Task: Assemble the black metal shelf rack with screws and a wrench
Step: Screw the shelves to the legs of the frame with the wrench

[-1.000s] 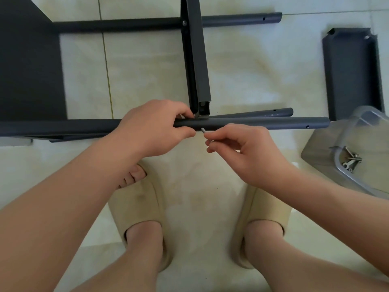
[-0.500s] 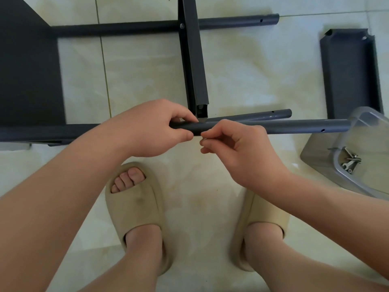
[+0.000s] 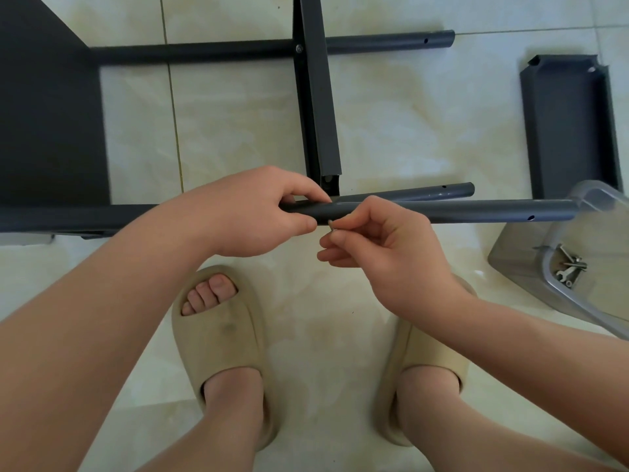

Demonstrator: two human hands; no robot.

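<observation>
Fingers and thumb of the left hand (image 3: 258, 212) curl round the near black tube (image 3: 459, 211), which runs level across the view. Just beside them, the right hand (image 3: 384, 247) pinches a small screw (image 3: 331, 225) between thumb and fingertips, its tip against the tube's near side. A cross panel (image 3: 318, 107) ends just behind the left hand's fingers, and a second tube (image 3: 425, 191) lies just behind the held one. The far tube (image 3: 204, 49) is screwed to the panel. A loose shelf tray (image 3: 568, 124) lies on the tiled floor (image 3: 238, 131) at right, near a clear box (image 3: 510, 253) holding spare hardware (image 3: 570, 267).
</observation>
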